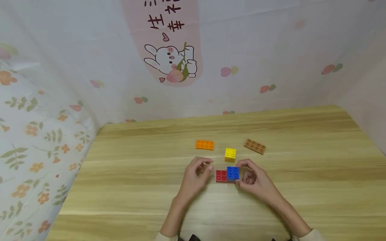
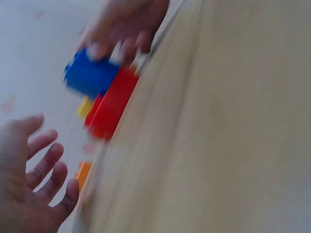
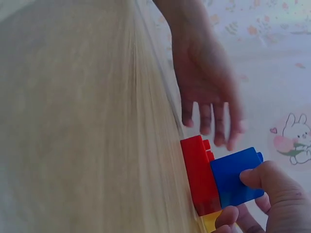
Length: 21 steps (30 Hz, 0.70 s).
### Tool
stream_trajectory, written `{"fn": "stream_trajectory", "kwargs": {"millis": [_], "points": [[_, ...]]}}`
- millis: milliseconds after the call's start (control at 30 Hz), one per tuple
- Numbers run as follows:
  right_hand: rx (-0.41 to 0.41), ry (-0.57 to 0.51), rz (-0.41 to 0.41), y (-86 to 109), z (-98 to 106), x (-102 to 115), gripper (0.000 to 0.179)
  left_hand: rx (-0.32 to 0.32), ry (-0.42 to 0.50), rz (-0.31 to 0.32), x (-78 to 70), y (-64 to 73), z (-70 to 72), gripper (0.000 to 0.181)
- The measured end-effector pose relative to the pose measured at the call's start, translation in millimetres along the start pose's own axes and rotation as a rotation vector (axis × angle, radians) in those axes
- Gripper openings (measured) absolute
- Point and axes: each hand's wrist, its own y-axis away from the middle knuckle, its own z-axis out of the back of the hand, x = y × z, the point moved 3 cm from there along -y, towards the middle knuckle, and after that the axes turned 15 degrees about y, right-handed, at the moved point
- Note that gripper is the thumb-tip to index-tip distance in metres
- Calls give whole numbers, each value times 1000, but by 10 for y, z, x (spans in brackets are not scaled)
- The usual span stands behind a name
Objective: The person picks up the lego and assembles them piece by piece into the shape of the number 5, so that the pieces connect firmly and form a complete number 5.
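Observation:
A red building brick (image 1: 221, 176) lies on the wooden table, its studs facing up. On its right half sits a square blue brick (image 1: 233, 173), which my right hand (image 1: 256, 182) pinches between thumb and fingers. In the right wrist view the thumb presses on one side of the blue brick (image 3: 235, 177), and its base is against the red brick (image 3: 199, 177). My left hand (image 1: 194, 175) hovers just left of the red brick, fingers loosely bent and apart from it. Nothing is in its grasp, as the left wrist view also shows.
Just behind the bricks stands a square yellow brick (image 1: 230, 155). A flat orange brick (image 1: 205, 145) lies behind the left hand, and a flat brown brick (image 1: 255, 146) lies at an angle to the right. A printed white cloth (image 1: 235, 50) hangs along the table's back edge.

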Motion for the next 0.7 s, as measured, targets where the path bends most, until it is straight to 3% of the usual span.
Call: {"fn": "stream_trajectory", "kwargs": {"millis": [133,200,233,433,700], "points": [[3,-56,-2,19,-63,-208,42,-127,2,27,-113,-61,205,16],[9,-78,-6,18,-91,-295,43,-148,13,29,-63,-84,269,19],[8,-85,-1,17,-92,-296,43,-152,12,42,-70,-94,286,21],[6,-114,-8,18,-99,-310,42,-122,-50,109,213,-184,374,35],[2,-129,-31,23,-114,-316,41,-85,-120,63,175,-337,443,40]]}}
